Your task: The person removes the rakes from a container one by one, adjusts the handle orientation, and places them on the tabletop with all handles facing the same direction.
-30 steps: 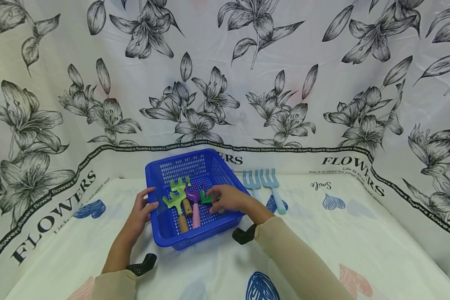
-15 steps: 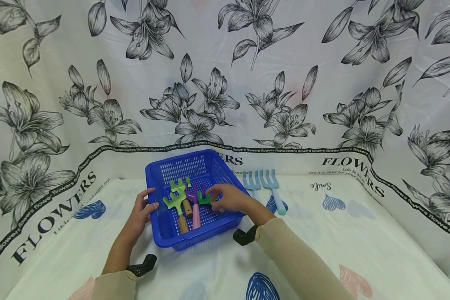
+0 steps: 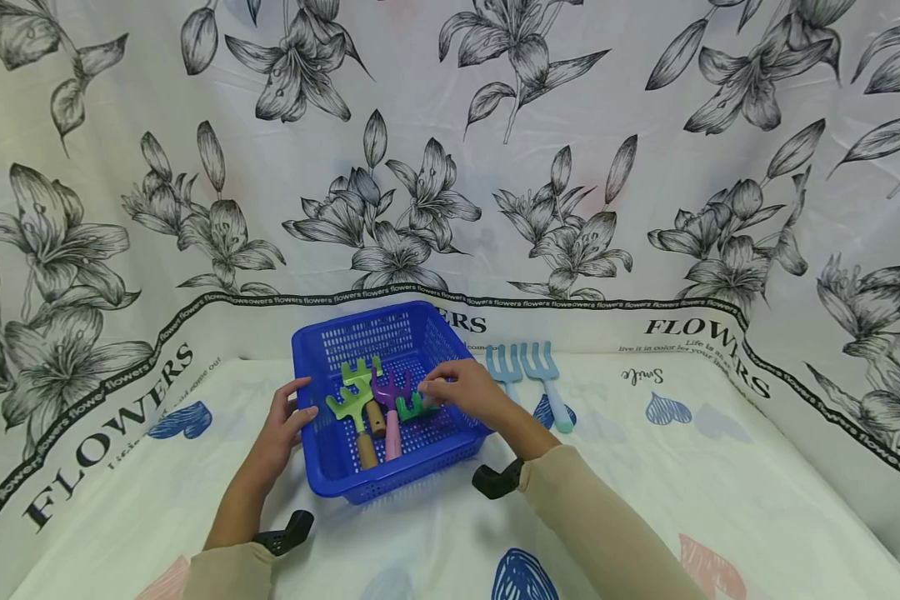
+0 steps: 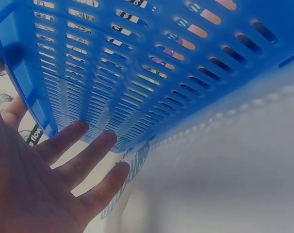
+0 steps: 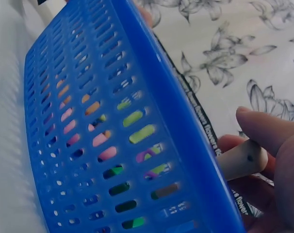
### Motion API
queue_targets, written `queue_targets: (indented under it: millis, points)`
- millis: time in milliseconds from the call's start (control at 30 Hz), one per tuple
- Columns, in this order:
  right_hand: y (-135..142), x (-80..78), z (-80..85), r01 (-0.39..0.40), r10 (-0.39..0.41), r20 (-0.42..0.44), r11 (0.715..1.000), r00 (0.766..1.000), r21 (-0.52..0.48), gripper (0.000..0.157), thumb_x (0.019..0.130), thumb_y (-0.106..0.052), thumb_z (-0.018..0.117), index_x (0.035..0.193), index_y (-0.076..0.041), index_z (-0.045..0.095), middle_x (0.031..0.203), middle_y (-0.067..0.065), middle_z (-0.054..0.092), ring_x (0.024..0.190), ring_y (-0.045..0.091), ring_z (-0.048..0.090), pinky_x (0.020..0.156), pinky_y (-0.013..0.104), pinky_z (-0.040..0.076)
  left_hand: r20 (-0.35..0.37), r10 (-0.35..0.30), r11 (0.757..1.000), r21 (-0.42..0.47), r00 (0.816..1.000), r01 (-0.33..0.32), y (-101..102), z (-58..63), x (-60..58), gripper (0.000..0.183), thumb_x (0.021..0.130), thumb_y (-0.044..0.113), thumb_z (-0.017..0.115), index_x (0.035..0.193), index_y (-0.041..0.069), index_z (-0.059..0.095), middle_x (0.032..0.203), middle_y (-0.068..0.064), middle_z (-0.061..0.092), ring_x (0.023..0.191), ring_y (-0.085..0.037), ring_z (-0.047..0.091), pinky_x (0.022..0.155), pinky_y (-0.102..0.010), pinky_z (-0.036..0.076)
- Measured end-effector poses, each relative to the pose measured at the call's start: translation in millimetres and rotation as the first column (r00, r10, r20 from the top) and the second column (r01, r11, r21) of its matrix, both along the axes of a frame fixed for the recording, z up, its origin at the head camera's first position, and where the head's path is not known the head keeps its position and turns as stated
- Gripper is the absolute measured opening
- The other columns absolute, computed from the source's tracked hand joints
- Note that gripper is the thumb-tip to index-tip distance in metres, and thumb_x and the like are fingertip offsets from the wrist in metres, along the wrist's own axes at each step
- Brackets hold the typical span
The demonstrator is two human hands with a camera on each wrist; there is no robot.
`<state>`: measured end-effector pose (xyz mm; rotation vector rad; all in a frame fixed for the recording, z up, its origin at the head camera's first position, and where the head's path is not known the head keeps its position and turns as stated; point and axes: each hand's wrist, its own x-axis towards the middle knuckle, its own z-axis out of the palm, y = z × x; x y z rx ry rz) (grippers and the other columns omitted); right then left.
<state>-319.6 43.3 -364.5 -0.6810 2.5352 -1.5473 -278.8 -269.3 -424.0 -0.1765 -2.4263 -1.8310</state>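
Observation:
A blue plastic basket with perforated walls stands on the table. My left hand holds its left rim, thumb over the edge; in the left wrist view the other fingers extend along the outside wall. My right hand is over the basket's right side. Thumb and fingers pinch a pale handle at its end, as the right wrist view shows; a green hand fork lies below this hand. Beside it in the basket are a purple fork with pink handle and two lime green forks with wooden handles.
Two light blue hand forks lie side by side on the table, right of the basket. A white cloth with heart prints covers the table. Behind it hangs a flower-printed curtain.
My right hand has shifted up and right, its fingers drawn closer together. The green fork's head has moved slightly down and shows more. My left hand keeps its place on the rim.

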Motion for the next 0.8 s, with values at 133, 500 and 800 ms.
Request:
queue_targets:
  millis: [133, 500, 800]
  points:
    - [1.9, 1.8, 0.3, 0.018, -0.019, -0.021, 0.999, 1.000, -0.046, 0.023, 0.094, -0.030, 0.065, 0.103, -0.011, 0.074, 0.090, 0.002, 0.069, 0.083, 0.022, 0.065, 0.078, 0.040, 0.055, -0.005, -0.004, 1.000, -0.003, 1.000, 0.004, 0.2, 0.7, -0.1, 0.061, 0.101, 0.032, 0.043, 0.153, 0.019, 0.013, 0.154, -0.028, 0.016, 0.134, -0.052, 0.031, 0.101, -0.068, 0.027]
    - [1.0, 3.9, -0.5, 0.035, -0.040, -0.103, 0.998, 0.994, -0.047, 0.019, 0.094, -0.023, 0.065, 0.103, -0.009, 0.074, 0.091, 0.001, 0.069, 0.083, 0.028, 0.067, 0.071, 0.034, 0.056, 0.002, 0.004, 1.000, -0.006, 1.000, -0.004, -1.2, 1.6, 1.6, 0.062, 0.101, 0.033, 0.043, 0.154, 0.022, 0.013, 0.155, -0.027, 0.015, 0.135, -0.050, 0.030, 0.102, -0.066, 0.028]
    - [6.2, 7.3, 0.6, 0.054, -0.072, -0.095, 0.982, 0.993, -0.180, 0.017, 0.094, -0.017, 0.065, 0.105, -0.007, 0.072, 0.101, 0.005, 0.069, 0.088, 0.022, 0.069, 0.079, 0.040, 0.056, 0.012, -0.001, 1.000, -0.002, 1.000, 0.001, -2.0, -2.8, -1.1, 0.063, 0.101, 0.033, 0.042, 0.155, 0.023, 0.011, 0.156, -0.027, 0.015, 0.135, -0.050, 0.030, 0.102, -0.066, 0.028]
